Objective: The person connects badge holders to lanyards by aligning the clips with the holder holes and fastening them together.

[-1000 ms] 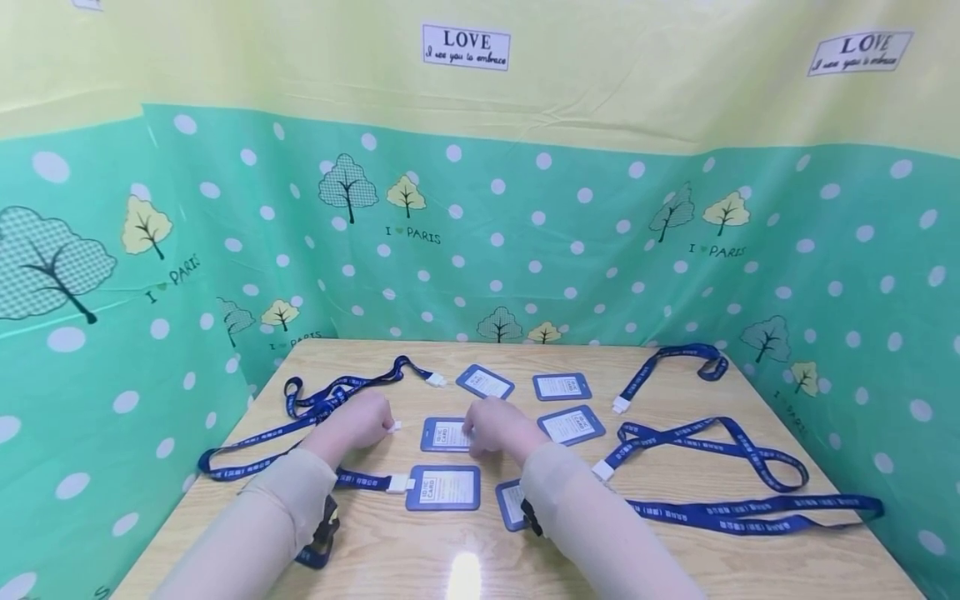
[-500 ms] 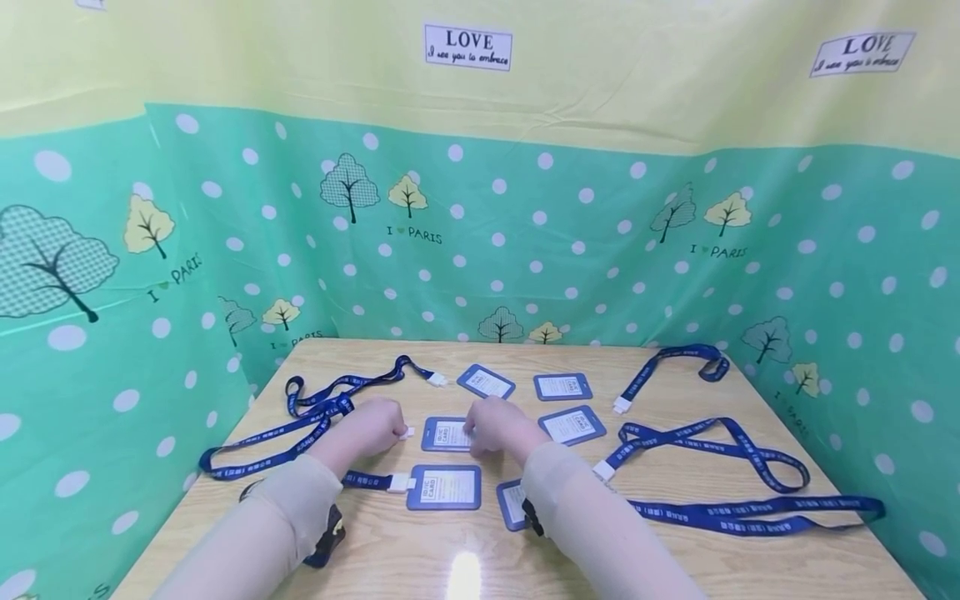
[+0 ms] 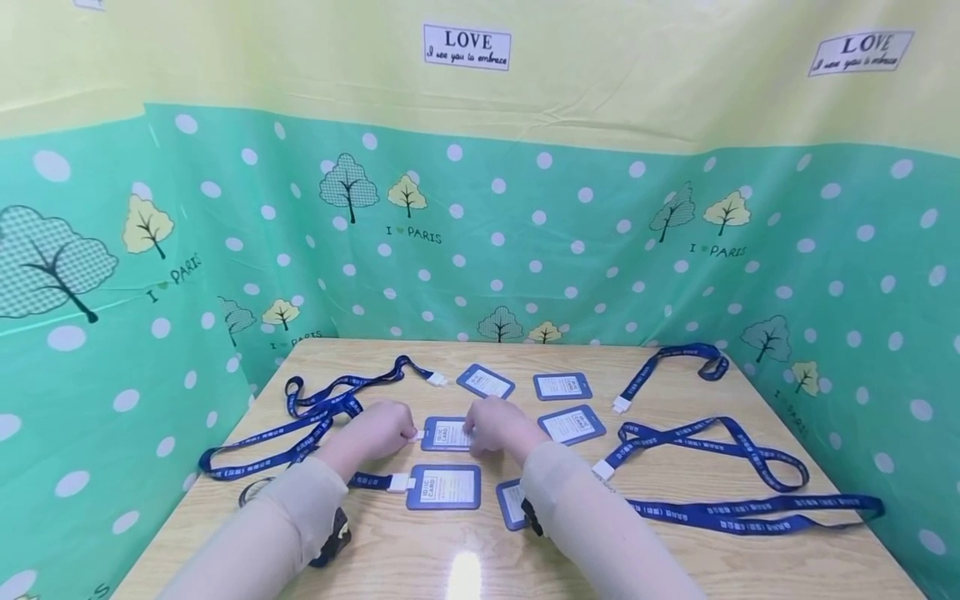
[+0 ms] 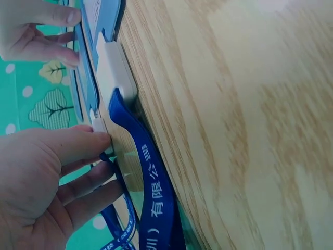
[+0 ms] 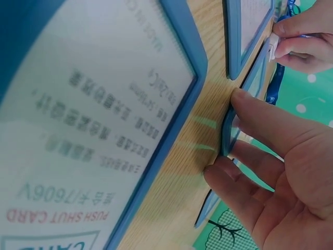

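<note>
In the head view my left hand (image 3: 381, 431) pinches the white clip (image 4: 99, 126) of a blue lanyard (image 4: 120, 182) between thumb and fingers. The clip's tip is right at the slotted left end of a blue card holder (image 3: 441, 434) lying on the table. My right hand (image 3: 500, 427) grips that holder's right end, thumb on one long edge and fingers at the other, as the right wrist view shows. Just nearer lies another card holder (image 3: 444, 488) with a lanyard's white clip (image 3: 399, 482) joined to its left end.
Several loose card holders (image 3: 563, 386) lie farther back. A lanyard (image 3: 360, 383) curls at the back left. More lanyards (image 3: 712, 446) are spread on the right, one joined to a holder (image 3: 512, 506) partly under my right sleeve. A patterned curtain (image 3: 480, 225) surrounds the wooden table (image 3: 420, 554).
My left hand has moved right with the clip, from a gap away up to the card holder's left end. The right hand and its holder have stayed put.
</note>
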`<state>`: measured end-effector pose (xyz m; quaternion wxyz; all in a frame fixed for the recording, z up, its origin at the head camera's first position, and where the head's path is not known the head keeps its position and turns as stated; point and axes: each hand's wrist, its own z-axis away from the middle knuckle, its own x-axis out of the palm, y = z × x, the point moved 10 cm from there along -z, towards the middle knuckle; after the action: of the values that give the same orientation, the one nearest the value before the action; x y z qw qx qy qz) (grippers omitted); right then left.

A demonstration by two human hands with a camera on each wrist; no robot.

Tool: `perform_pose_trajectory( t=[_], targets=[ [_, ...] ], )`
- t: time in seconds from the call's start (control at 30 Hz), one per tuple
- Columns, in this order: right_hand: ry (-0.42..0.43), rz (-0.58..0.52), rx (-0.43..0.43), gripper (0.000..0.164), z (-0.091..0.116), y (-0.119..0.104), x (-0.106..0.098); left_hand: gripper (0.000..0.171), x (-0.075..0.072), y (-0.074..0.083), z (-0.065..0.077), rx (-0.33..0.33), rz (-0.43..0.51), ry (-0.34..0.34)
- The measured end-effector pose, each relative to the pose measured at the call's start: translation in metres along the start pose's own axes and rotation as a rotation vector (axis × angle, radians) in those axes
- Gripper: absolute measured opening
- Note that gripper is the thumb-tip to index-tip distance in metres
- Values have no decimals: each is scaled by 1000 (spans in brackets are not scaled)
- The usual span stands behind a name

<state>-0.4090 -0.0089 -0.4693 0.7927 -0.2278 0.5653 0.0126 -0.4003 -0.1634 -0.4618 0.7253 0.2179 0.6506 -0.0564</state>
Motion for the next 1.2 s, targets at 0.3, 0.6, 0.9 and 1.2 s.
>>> perform_pose_trajectory(
  t=[0.3, 0.6, 0.9, 1.2],
  targets=[
    [8, 11, -17, 33, -1, -1, 1, 5, 1, 1, -2, -14, 11, 2],
    [-7, 25, -15, 32, -3, -2, 1, 6, 5, -1, -5, -3, 52, 3],
    [-7, 15, -33, 33, -1, -2, 2, 6, 5, -1, -5, -26, 83, -8],
    [9, 5, -35, 31, 0, -3, 0, 10, 3, -4, -8, 7, 92, 29]
  ],
)
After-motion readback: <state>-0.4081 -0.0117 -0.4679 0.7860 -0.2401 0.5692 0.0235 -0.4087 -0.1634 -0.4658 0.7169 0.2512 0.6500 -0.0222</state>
